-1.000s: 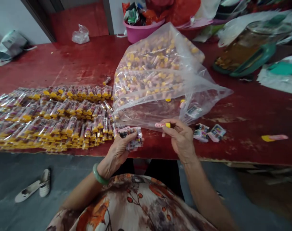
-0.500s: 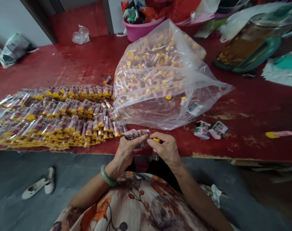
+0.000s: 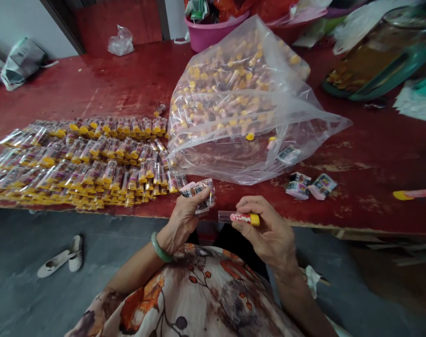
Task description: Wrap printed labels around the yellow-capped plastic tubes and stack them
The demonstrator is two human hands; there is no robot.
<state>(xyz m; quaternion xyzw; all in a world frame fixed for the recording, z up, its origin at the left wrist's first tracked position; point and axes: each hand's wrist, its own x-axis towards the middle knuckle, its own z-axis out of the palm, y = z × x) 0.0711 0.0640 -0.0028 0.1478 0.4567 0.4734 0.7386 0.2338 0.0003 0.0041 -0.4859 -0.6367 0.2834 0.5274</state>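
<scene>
Red counter point(image 3: 360, 135) carries a clear bag point(image 3: 297, 110); on the bag's near side, the right hand point(image 3: 273, 236) pinches a yellow-capped tube point(image 3: 242, 218) in its grip, the left hand point(image 3: 181, 217) some packets point(image 3: 205, 204).

On a flat red tabletop point(image 3: 111, 86), stacked rows of clear yellow-capped tubes point(image 3: 93, 171) lie at left, extending to the near edge. Immediately to their right rests a large translucent plastic bag point(image 3: 299, 114) containing further tubes point(image 3: 230, 84); behind it stands a round pink plastic basin point(image 3: 214, 35). A crumpled clear plastic pouch point(image 3: 120, 42) lies behind the rows, at the rear. Two small square printed packets point(image 3: 322, 186) lie just in front of the large bag's right part; a slim pink yellow-ended stick point(image 3: 414, 194) lies farther right. Before the bag, the left hand point(image 3: 184, 210) holds flat printed sachets point(image 3: 205, 199); to its right, the right hand point(image 3: 272, 234) holds a clear tube with a yellow cap point(image 3: 243, 218).
</scene>
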